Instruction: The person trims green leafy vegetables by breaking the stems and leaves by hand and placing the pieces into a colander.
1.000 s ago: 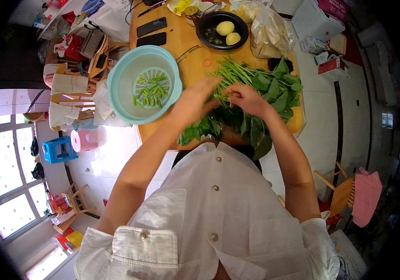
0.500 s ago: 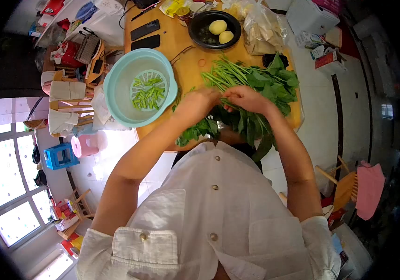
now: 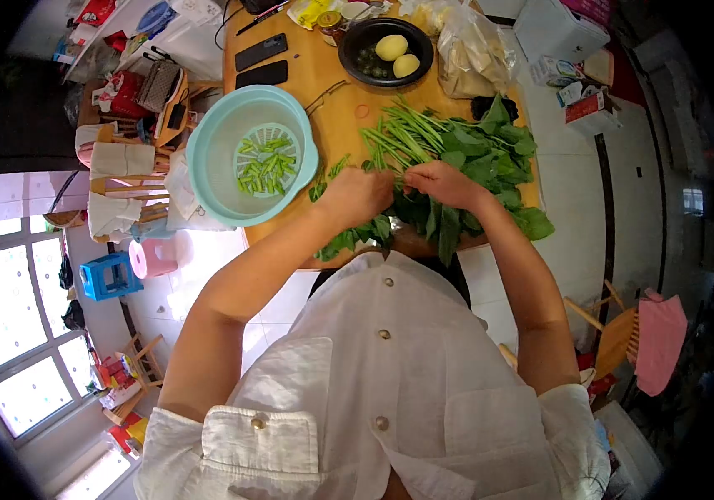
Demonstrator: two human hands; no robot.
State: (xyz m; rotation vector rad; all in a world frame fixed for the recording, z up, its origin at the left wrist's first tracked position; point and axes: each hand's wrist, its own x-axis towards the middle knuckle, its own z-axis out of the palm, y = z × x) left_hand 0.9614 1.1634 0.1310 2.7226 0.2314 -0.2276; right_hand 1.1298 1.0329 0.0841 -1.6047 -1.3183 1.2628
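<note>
My left hand (image 3: 360,196) is closed in a pinch over the near edge of the table, with a green stem at its fingertips. Close beside it, my right hand (image 3: 442,182) pinches the same leafy green stalk, its dark leaves hanging below. The fingertips are partly hidden. Beyond both hands lies a bunch of leafy greens (image 3: 486,158), stems to the left and leaves to the right. More leaves (image 3: 348,239) lie under my left wrist. A light blue basin (image 3: 207,167) to the left holds a strainer with short cut green stem pieces (image 3: 267,173).
A black bowl (image 3: 354,75) with two pale yellow peeled-looking pieces (image 3: 391,47) stands at the back. Near it are a plastic bag (image 3: 469,62), a jar (image 3: 330,29) and two dark phones (image 3: 261,52). A chair with a pink cloth (image 3: 658,342) stands at right.
Both hands have dropped slightly toward my body, still pinching. A large leaf hanging below my right hand has gone from there; a leaf now shows at the right table edge.
</note>
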